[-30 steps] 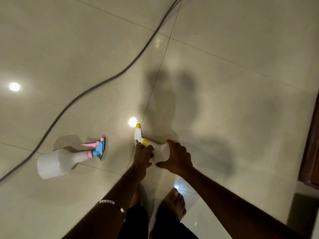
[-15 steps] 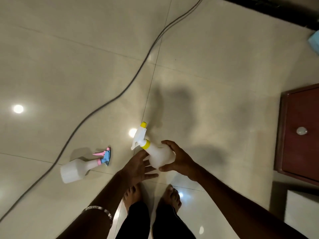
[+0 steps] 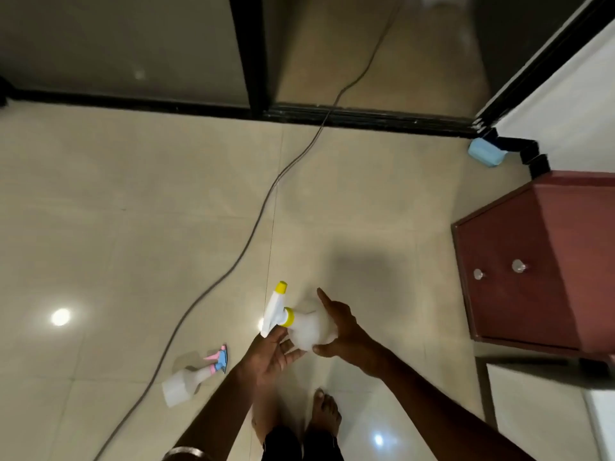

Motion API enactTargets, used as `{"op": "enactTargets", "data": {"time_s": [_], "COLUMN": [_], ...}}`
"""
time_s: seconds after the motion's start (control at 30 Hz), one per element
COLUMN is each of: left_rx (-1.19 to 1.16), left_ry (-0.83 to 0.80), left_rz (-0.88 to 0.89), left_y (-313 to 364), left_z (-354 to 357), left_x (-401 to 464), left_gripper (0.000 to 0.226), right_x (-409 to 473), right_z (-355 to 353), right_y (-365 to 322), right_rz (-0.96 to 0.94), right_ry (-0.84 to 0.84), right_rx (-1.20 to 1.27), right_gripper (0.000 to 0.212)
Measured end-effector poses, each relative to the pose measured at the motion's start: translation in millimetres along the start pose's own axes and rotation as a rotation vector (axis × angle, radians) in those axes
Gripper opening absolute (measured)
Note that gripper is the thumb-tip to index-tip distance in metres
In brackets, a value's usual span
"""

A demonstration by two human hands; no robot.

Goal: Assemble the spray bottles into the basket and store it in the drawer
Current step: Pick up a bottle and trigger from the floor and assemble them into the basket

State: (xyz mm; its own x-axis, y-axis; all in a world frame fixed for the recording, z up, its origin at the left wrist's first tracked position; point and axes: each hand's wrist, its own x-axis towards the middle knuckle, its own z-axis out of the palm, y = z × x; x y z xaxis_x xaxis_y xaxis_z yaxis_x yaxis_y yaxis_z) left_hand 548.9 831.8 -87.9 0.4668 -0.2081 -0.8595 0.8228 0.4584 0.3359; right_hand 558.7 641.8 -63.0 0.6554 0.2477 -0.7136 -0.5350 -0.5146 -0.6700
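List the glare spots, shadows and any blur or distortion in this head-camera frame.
Head view: dim, soft throughout; round lamp glare on the glossy floor at far left and near the feet; a broad shadow lies ahead of the right hand; wide-angle bending tilts the cabinet and door frame; the yellow-capped spray bottle looks overexposed.

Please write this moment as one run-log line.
right hand: holds yellow-capped bottle | left hand: open beneath | pink-blue bottle: on floor
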Motion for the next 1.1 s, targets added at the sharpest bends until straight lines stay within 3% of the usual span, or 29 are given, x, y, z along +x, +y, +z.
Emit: {"op": "enactTargets", "data": {"time_s": [0.27, 0.57, 0.8, 1.1], "left_rx": [0.215, 0.639, 0.908, 1.099], "left_ry": [-0.095, -0.382, -0.435, -0.523], "left_rz": [0.035, -0.054, -0.134, -0.219], "left_y": [12.1, -23.7, -101.7, -218.6], "left_z": [100.2, 219.4, 302.3, 389.1], "left_x": [-97.4, -161.4, -186.8, -222.9], "left_gripper": [0.034, 0.038, 0.034, 0.04], "right_x": [-119.4, -267.7, -381.8, -469.1], "right_z": [-50.6, -90.5, -90.3, -96.1], "right_y": [-18.3, 9.7, 51.2, 126.2], "right_rz": [-0.064, -0.018, -0.014, 0.068], "right_ry": [0.184, 0.471, 0.729, 1.047], "right_rx": [0.28, 0.407, 0.754, 0.901], "right_gripper": [0.091, 0.088, 0.082, 0.086]}}
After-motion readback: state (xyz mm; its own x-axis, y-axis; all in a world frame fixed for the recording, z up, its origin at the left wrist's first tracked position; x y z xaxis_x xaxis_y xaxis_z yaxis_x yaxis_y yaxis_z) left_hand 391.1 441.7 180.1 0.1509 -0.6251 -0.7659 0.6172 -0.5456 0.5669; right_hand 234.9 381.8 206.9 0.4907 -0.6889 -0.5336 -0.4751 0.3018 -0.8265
